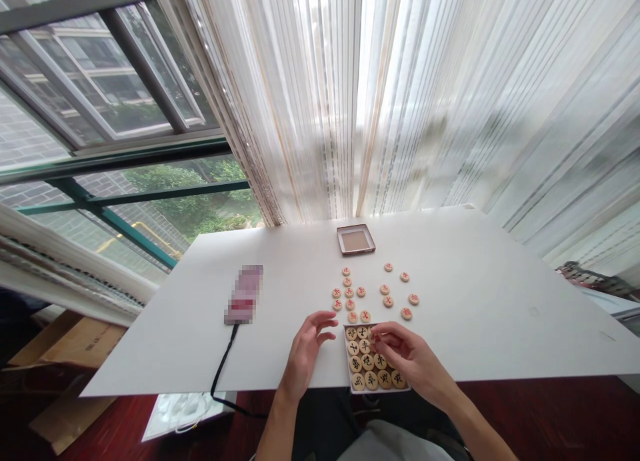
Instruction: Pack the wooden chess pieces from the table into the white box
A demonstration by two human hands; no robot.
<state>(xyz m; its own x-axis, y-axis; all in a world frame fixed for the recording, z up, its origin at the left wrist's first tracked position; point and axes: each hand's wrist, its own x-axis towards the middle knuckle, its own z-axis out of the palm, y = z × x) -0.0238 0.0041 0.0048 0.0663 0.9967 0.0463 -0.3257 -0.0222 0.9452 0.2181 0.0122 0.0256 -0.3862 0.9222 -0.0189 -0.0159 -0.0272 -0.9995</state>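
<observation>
Currently: round piece, pale, red-marked, pinched by right hand over box; left hand, loosely open, beside box.

Pale striped curtains hang behind the white surface, beside a window. A pinkish, blurred-out oblong object lies there with a black cable; a cardboard box sits below left.
</observation>
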